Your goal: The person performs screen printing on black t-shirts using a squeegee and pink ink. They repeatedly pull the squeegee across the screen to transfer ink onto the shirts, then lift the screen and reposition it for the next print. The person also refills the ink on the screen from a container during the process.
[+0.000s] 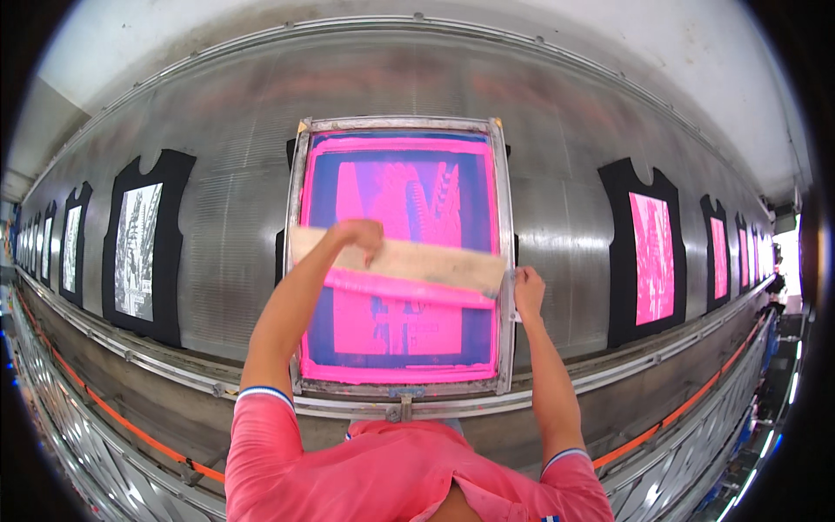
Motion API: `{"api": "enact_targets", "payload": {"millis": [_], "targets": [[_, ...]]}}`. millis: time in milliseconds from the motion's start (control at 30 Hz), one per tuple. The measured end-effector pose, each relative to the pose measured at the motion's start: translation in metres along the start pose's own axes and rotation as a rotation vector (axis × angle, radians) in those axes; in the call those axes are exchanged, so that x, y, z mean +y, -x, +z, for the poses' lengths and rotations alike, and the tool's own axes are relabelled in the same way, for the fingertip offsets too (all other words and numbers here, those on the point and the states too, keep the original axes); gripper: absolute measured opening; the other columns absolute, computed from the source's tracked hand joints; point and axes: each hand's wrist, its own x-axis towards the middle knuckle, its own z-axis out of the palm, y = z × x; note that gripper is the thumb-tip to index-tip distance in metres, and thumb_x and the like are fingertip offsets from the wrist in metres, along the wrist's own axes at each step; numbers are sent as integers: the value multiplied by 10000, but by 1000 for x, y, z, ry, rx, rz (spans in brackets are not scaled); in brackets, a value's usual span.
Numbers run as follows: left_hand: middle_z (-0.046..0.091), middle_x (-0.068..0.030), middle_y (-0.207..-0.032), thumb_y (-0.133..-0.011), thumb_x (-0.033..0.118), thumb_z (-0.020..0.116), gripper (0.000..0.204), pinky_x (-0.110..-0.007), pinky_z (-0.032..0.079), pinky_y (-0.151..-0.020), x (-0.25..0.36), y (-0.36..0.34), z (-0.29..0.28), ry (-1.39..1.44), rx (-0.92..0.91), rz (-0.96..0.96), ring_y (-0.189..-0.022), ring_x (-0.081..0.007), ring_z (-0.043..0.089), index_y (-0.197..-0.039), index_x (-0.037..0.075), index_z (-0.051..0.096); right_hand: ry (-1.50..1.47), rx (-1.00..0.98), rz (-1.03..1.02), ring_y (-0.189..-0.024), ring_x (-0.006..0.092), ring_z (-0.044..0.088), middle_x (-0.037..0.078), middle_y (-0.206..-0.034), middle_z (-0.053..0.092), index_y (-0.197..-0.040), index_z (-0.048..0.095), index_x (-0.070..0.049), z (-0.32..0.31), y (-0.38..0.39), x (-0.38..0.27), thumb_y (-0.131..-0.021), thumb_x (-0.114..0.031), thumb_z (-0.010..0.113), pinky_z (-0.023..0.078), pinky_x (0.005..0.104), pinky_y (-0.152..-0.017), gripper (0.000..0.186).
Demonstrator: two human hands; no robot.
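Observation:
My left hand [355,235] grips a long wooden squeegee [435,261] that lies tilted across a printing screen [474,339], with pink ink along its blade. The screen has a metal frame, a blue mesh and a pink-coated design. My right hand [527,289] is closed on the right side of the screen's frame, just beyond the squeegee's right end. Black fabric edges show behind the frame on both sides, mostly hidden by it.
A long metal print table [226,217] runs left to right, with rails along both edges. Black sleeveless shirts with white prints [135,252] lie to the left, others with pink prints [652,257] to the right. An orange strip [165,448] runs along the near side.

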Motion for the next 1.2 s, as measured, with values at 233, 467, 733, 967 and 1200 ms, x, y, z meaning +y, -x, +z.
{"api": "enact_targets", "payload": {"millis": [233, 467, 733, 967, 1200], "targets": [[700, -208, -1004, -730, 165, 628, 293, -470, 543, -798, -36, -38, -148, -149, 745, -366, -970, -352, 679, -980, 42, 720, -25, -23, 106, -691, 253, 641, 182, -739, 653, -954, 672, 21, -15, 8, -13, -928, -188, 581, 482, 366, -685, 230], [700, -172, -1009, -750, 139, 612, 320, -468, 546, -800, -40, -40, -166, -180, 789, -360, -933, -343, 681, -1044, 140, 738, -50, -33, 139, -700, 217, 624, 163, -757, 656, -969, 668, 28, -13, 9, -15, -937, -182, 574, 472, 358, -684, 232], [710, -150, -960, -739, 125, 622, 343, -463, 547, -783, -32, -44, -142, -206, 976, -394, -905, -313, 687, -1049, 196, 750, -38, -16, 113, -701, 227, 627, 172, -759, 659, -965, 665, 33, -18, 6, -19, -933, -190, 580, 472, 362, -688, 241], [720, -112, -887, -712, 83, 608, 396, -449, 551, -744, -15, -32, -99, -200, 1032, -356, -842, -309, 692, -1058, 215, 747, -32, -9, 52, -685, 280, 643, 205, -747, 651, -959, 671, 27, -18, 7, -12, -923, -191, 591, 476, 388, -675, 235], [720, -128, -951, -688, 29, 605, 379, -442, 544, -761, 51, 21, 28, -69, 1072, -258, -880, -311, 687, -1026, 143, 734, 9, -33, 17, -755, 375, 654, 230, -794, 660, -955, 681, 14, -15, -4, -9, -920, -203, 566, 481, 431, -709, 248]]}}
